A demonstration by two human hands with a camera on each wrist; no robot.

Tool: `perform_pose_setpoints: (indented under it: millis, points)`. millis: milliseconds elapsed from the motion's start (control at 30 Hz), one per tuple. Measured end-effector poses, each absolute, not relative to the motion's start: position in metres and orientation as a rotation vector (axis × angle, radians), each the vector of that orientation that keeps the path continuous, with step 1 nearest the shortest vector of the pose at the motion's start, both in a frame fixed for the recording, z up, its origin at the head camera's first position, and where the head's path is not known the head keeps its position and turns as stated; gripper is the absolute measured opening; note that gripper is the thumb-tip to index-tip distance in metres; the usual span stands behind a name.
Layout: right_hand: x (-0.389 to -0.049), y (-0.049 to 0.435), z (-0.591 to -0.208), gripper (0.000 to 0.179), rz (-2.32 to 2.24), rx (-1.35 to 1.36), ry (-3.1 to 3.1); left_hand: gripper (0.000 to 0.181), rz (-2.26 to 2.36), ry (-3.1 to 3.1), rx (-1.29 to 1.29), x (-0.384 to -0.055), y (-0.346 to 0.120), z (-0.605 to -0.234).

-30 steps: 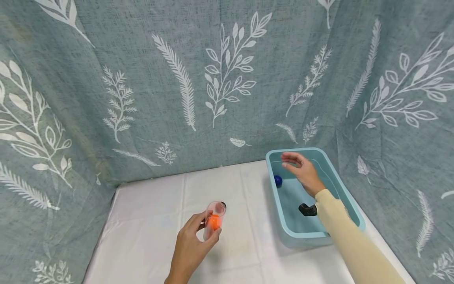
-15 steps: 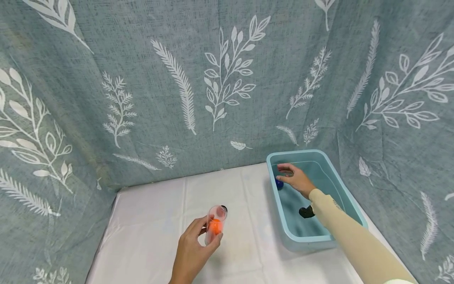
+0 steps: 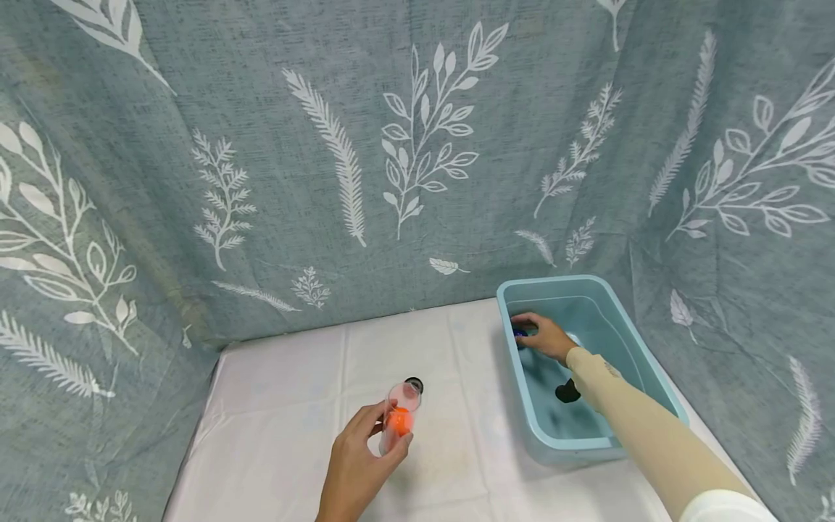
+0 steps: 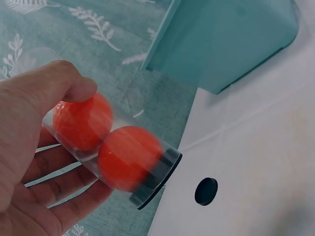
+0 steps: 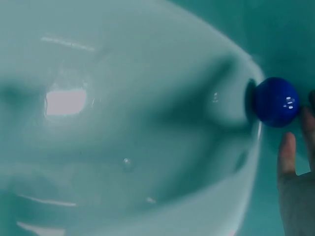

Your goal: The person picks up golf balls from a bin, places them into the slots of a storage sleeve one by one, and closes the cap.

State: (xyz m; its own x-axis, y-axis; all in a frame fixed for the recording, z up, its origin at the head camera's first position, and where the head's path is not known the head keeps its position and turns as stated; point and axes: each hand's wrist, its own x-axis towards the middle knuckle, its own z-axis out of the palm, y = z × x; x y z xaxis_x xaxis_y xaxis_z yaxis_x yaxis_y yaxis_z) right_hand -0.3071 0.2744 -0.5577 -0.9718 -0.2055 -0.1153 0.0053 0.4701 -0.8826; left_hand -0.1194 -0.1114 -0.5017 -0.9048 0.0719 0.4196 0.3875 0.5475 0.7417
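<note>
My left hand grips a clear tube between thumb and fingers, above the white table. Two orange balls sit inside it, and a black cap closes its lower end. Another black cap lies on the table just beyond the tube. My right hand is down inside the light blue bin, at its left wall. Its fingers spread around a shiny blue ball; in the right wrist view a fingertip is right at the ball and another digit is just below it.
A dark object shows in the bin beside my right sleeve, partly hidden by it. The bin stands at the right of the table. A leaf-patterned grey-green curtain rises behind and along both sides.
My right hand has lowered into the bin and moved left to the blue ball. The left hand keeps its hold on the tube, almost still.
</note>
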Motion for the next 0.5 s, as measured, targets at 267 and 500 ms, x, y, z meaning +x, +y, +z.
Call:
perform_pose_setpoints:
  millis: [267,500]
  points:
    - [-0.315,0.275,-0.572,0.042,-1.384,-0.248,2.6,0.051,-1.275,-2.442,-0.386,-0.118,-0.115,-0.506]
    - [-0.314,0.276,-0.583,0.044,-1.111,-0.298,2.682,0.05,-1.28,-2.426,-0.394,-0.118,-0.118,-0.508]
